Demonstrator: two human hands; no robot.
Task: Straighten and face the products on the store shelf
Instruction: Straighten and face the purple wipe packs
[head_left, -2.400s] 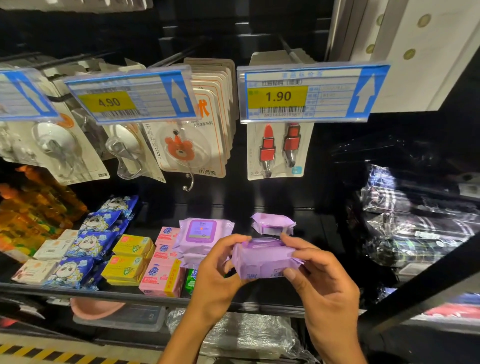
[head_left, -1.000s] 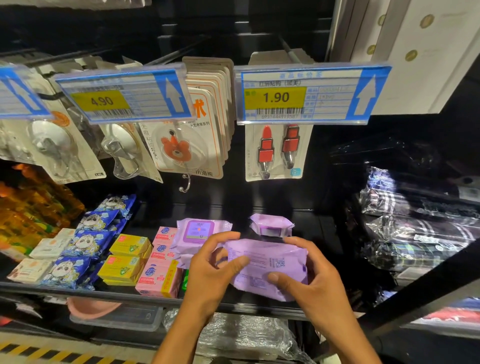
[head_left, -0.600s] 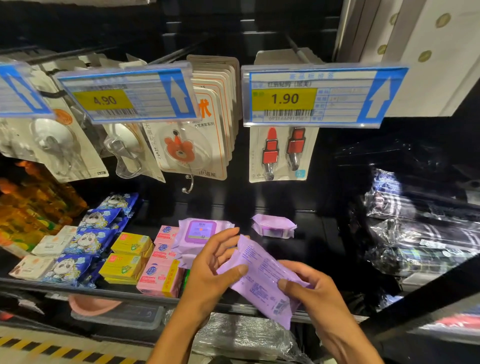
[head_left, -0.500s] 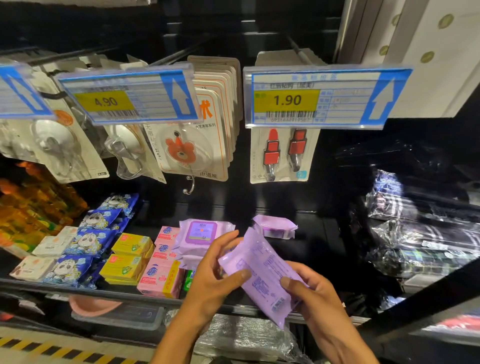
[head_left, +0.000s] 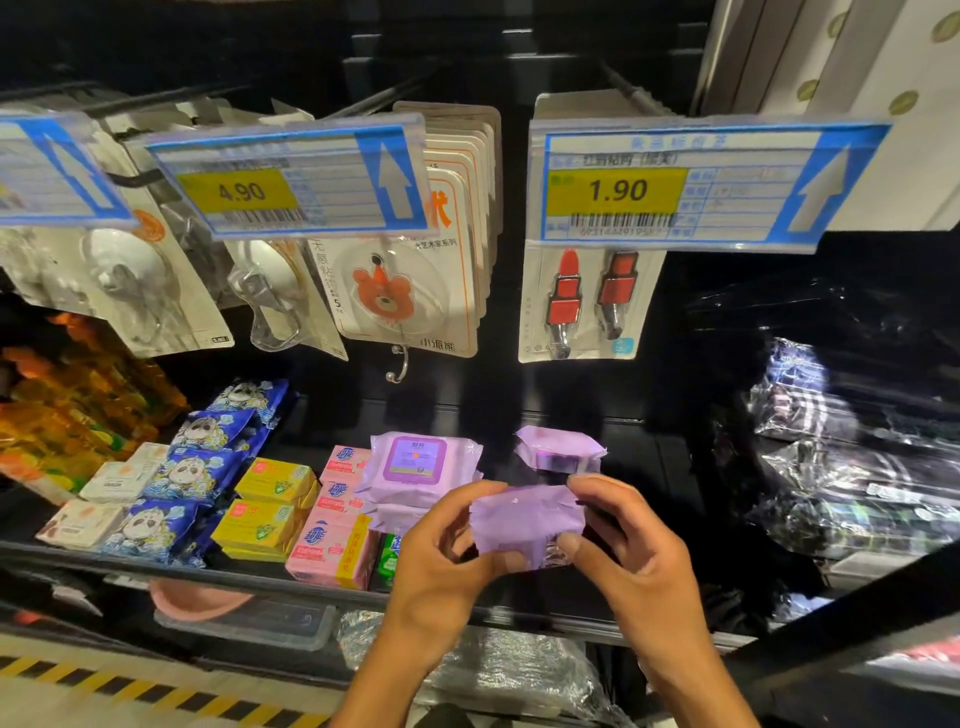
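Note:
Both hands hold a purple wipes pack (head_left: 524, 525) in front of the black shelf (head_left: 322, 590), level and edge-on to me. My left hand (head_left: 447, 566) pinches its left end between thumb and fingers. My right hand (head_left: 623, 551) pinches its right end the same way. Behind it on the shelf lies a small stack of purple wipes packs (head_left: 418, 470), label up. Another purple pack (head_left: 558, 449) lies alone further back to the right.
Pink soap boxes (head_left: 335, 551), yellow boxes (head_left: 262, 512), blue panda packets (head_left: 182, 493) and white boxes (head_left: 104, 493) fill the shelf's left. Carded hooks (head_left: 395, 291) hang above behind price tags (head_left: 675, 187). Shiny wrapped goods (head_left: 852, 467) lie right.
The pack was tilted with its printed back toward me and is now turned level, edge toward me. Both hands shifted their grip to its two ends and rose slightly.

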